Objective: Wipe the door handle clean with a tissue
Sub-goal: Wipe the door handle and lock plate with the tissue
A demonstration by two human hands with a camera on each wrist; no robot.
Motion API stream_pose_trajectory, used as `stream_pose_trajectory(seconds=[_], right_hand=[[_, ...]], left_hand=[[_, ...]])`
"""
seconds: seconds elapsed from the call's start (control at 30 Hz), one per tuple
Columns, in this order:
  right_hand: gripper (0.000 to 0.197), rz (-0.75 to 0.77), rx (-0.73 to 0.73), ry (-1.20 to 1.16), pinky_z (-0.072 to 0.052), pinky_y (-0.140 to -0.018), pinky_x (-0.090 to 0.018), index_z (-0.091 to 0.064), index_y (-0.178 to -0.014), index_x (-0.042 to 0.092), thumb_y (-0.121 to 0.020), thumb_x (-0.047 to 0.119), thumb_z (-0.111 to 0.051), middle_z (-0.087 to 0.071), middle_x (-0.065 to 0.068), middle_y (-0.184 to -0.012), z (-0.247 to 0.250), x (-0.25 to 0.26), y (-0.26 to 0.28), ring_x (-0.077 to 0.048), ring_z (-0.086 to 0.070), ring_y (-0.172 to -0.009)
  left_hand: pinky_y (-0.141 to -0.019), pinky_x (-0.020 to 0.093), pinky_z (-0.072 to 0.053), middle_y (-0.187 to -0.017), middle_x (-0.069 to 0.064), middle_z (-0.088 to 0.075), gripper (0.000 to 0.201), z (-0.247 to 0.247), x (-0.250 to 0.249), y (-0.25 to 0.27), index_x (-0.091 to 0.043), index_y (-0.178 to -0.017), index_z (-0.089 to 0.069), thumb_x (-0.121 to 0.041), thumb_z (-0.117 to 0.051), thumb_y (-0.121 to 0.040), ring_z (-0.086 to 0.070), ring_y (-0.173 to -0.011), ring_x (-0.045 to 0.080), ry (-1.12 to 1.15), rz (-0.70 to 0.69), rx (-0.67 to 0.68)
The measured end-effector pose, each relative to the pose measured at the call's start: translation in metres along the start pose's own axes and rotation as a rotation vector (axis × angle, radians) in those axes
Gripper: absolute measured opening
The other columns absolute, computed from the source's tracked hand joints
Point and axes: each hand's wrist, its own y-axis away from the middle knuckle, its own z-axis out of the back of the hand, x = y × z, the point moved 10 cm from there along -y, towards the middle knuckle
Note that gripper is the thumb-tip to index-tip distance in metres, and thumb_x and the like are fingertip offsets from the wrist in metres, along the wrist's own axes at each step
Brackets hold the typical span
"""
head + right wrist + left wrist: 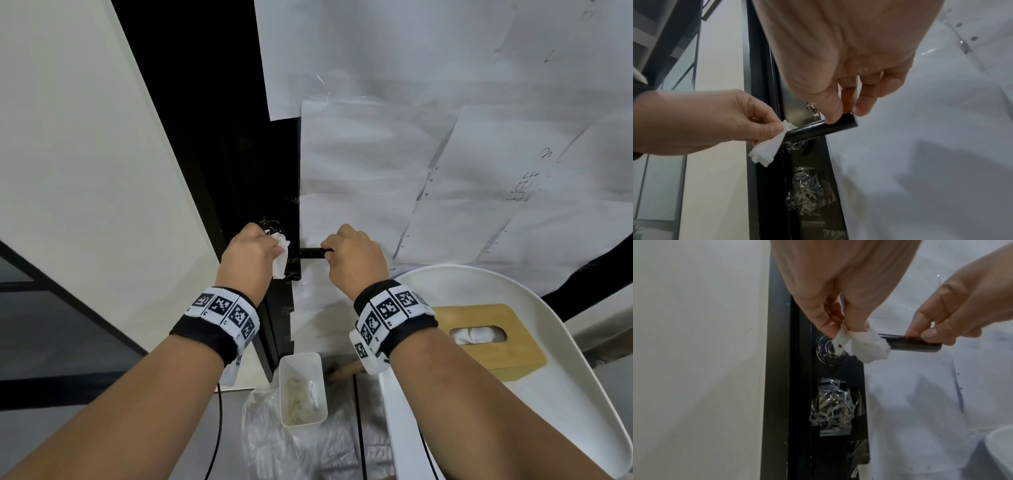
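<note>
A black lever door handle (308, 253) (914, 344) (818, 128) juts out to the right from a black door edge. My left hand (250, 253) (838, 324) (764, 128) pinches a crumpled white tissue (280, 257) (865, 345) (766, 149) against the handle's inner end, near its round rose (828, 353). My right hand (349, 257) (925, 335) (842, 113) pinches the handle's free outer end between thumb and fingers.
White paper sheets (445, 137) cover the door. Crumpled clear tape (832, 407) covers the lock below the handle. A white chair (582, 377) at the right carries a wooden tissue box (479, 335). A small white bin (301, 387) with used tissues stands on the floor.
</note>
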Motion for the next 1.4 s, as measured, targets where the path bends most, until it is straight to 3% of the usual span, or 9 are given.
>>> stream_pose_trajectory(seconds=[0.17,0.3,0.37,0.43,0.67,0.83,1.07,1.27,1.4], right_hand=[[0.027,-0.004,0.009,0.016,-0.031,-0.070,-0.032,-0.064,-0.109,0.018,-0.088,0.010,-0.050,-0.055,-0.003,-0.105,-0.001,0.002,-0.001,-0.026,-0.052,-0.090],[0.027,-0.010,0.018,0.020,-0.032,-0.070,-0.032,-0.064,-0.108,0.018,-0.087,0.009,-0.051,-0.055,-0.003,-0.106,-0.002,0.002,-0.002,-0.026,-0.052,-0.089],[0.026,-0.009,0.016,0.021,-0.033,-0.070,-0.032,-0.064,-0.108,0.018,-0.087,0.010,-0.051,-0.055,-0.003,-0.106,-0.002,0.002,-0.002,-0.026,-0.053,-0.089],[0.026,-0.009,0.013,0.021,-0.034,-0.070,-0.032,-0.064,-0.108,0.017,-0.086,0.009,-0.052,-0.055,-0.003,-0.105,-0.002,0.003,-0.002,-0.026,-0.053,-0.089],[0.026,-0.010,0.017,0.020,-0.033,-0.071,-0.033,-0.063,-0.108,0.017,-0.087,0.009,-0.051,-0.055,-0.003,-0.106,-0.001,0.003,-0.001,-0.026,-0.052,-0.089],[0.026,-0.003,0.017,0.030,-0.032,-0.071,-0.032,-0.064,-0.108,0.017,-0.087,0.009,-0.051,-0.055,-0.003,-0.106,-0.001,0.004,0.000,-0.026,-0.052,-0.089],[0.026,-0.010,0.016,0.042,-0.033,-0.071,-0.032,-0.063,-0.105,0.016,-0.084,0.007,-0.051,-0.055,-0.004,-0.105,-0.002,0.004,-0.002,-0.027,-0.052,-0.088],[0.026,-0.011,0.024,0.044,-0.033,-0.071,-0.033,-0.062,-0.104,0.014,-0.083,0.006,-0.051,-0.054,-0.004,-0.104,-0.003,0.005,-0.003,-0.027,-0.052,-0.089],[0.025,-0.010,0.033,0.043,-0.033,-0.072,-0.032,-0.062,-0.105,0.016,-0.084,0.007,-0.051,-0.054,-0.004,-0.104,-0.004,0.004,-0.003,-0.027,-0.053,-0.089]], left_hand=[[-0.078,0.028,-0.047,-0.098,0.008,-0.056,0.016,0.018,0.008,0.006,-0.001,-0.098,-0.071,-0.011,-0.060,-0.092,-0.056,-0.083,0.020,0.122,0.068,-0.122],[-0.087,0.012,-0.037,-0.109,0.000,-0.051,0.027,0.006,0.008,0.011,-0.008,-0.116,-0.067,-0.015,-0.063,-0.091,-0.053,-0.095,0.006,0.150,0.113,-0.011],[-0.075,-0.003,-0.033,-0.102,-0.006,-0.050,0.026,-0.001,0.015,0.011,-0.005,-0.115,-0.065,-0.014,-0.064,-0.091,-0.052,-0.083,-0.016,0.214,0.182,0.026],[-0.064,-0.006,-0.033,-0.093,-0.009,-0.049,0.023,-0.003,0.023,0.009,-0.001,-0.111,-0.065,-0.010,-0.064,-0.090,-0.051,-0.074,-0.021,0.283,0.238,0.019],[-0.081,0.017,-0.039,-0.102,0.011,-0.066,0.021,0.014,0.023,0.010,-0.005,-0.108,-0.071,-0.015,-0.061,-0.092,-0.062,-0.092,0.023,0.154,0.208,-0.122],[-0.061,0.030,-0.047,-0.074,0.013,-0.065,0.024,0.016,0.046,0.018,-0.002,-0.086,-0.065,-0.016,-0.047,-0.096,-0.060,-0.070,0.027,0.175,0.359,-0.137],[-0.081,0.043,-0.058,-0.082,0.005,-0.074,0.017,-0.019,0.050,0.023,-0.023,-0.075,-0.067,-0.018,-0.058,-0.088,-0.072,-0.078,0.018,0.544,0.492,0.020],[-0.079,0.039,-0.059,-0.086,0.011,-0.070,0.015,-0.033,0.058,0.031,0.000,-0.096,-0.066,-0.013,-0.058,-0.094,-0.072,-0.078,0.021,0.850,0.724,-0.026],[-0.081,0.037,-0.057,-0.086,0.003,-0.061,0.013,-0.033,0.065,0.036,-0.012,-0.094,-0.060,-0.021,-0.051,-0.098,-0.064,-0.080,0.017,0.899,0.829,-0.042]])
